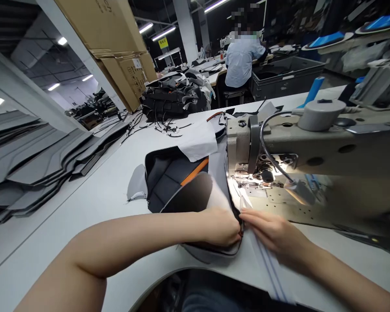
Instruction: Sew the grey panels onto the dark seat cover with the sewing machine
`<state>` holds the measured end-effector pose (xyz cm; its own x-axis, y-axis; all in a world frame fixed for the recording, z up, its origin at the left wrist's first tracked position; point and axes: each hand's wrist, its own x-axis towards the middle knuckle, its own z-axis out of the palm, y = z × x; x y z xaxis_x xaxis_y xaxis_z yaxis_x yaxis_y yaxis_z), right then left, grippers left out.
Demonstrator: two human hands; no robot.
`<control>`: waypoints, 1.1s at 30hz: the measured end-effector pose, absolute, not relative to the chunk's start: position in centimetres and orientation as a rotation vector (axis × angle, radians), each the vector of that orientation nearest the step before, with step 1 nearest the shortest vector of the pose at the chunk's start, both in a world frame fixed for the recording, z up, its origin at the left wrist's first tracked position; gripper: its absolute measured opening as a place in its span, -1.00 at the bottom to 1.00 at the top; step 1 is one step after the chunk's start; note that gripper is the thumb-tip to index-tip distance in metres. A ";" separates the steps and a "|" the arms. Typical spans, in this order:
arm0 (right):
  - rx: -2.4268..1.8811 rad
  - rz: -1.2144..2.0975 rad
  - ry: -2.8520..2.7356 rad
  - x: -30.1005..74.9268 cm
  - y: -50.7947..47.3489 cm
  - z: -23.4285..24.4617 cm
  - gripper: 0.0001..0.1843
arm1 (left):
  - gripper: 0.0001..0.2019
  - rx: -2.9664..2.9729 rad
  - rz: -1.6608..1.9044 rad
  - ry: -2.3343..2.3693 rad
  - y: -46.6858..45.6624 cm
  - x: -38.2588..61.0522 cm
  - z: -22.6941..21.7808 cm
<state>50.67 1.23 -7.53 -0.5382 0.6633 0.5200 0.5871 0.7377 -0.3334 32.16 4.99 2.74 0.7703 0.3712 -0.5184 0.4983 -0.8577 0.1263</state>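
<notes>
A black and grey padded cover (169, 177) with an orange stripe lies on the table, its right edge running under the head of the sewing machine (263, 143). My left hand (222, 227) is closed on the near right edge of this cover, knuckles up. On the other side of that edge, my right hand (273, 227) has its fingers stretched out and pressed lightly along the seam. Beneath it a white strip with blue lines (271, 271) runs from the needle area toward me. The lamp lights the presser foot; the needle itself is hard to make out.
Stacked grey panels (35, 160) lie at the left. A heap of dark covers (178, 95) with loose cords sits at the back, beside cardboard boxes (110, 39). A person in a light blue shirt (239, 60) sits farther off, near a grey bin (287, 73).
</notes>
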 end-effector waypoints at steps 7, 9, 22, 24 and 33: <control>-1.357 0.055 -2.127 51.6 5.3 -9.6 -0.66 | -0.23 3.133 -0.125 0.880 5.8 30.7 -1.0; -1.367 0.019 -2.161 50.9 6.4 -9.9 -0.68 | -0.26 3.120 -0.086 0.871 5.6 30.9 -1.2; -1.417 -0.125 -2.253 50.2 5.7 -10.5 -0.65 | -0.27 2.865 -0.073 1.219 5.1 32.6 -2.2; -1.433 -0.221 -2.286 50.4 5.8 -10.4 -0.61 | -0.28 2.851 -0.055 1.275 5.3 32.9 -2.4; -1.444 -0.191 -2.323 50.4 6.2 -10.2 -0.59 | -0.29 2.830 -0.123 1.382 5.5 33.6 -2.0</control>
